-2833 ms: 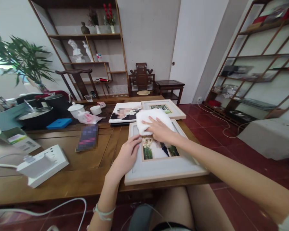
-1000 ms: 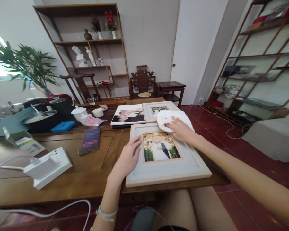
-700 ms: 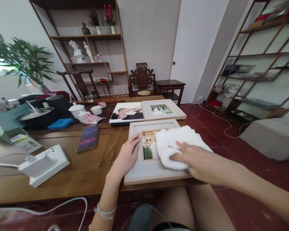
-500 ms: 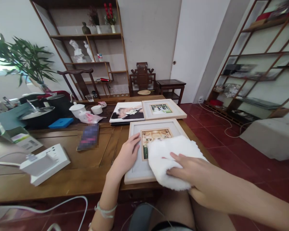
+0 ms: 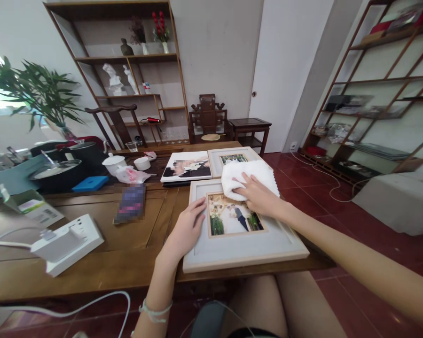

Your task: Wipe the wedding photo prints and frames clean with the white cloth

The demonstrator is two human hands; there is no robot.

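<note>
A large light-wood picture frame with a wedding photo lies flat on the wooden table in front of me. My left hand rests flat on the frame's left edge, fingers stretched out, holding it down. My right hand presses a white fluffy cloth onto the frame's far right corner, fingers spread over the cloth.
Beyond lie a smaller frame and a photo print. To the left are a dark booklet, a white power strip with cable, a blue box, cups, pots and a plant. Shelves line the walls; red tiled floor lies to the right.
My right hand swept the cloth from the far corner down across the photo to the near edge, then back up to the far right corner. The left hand stayed put.
</note>
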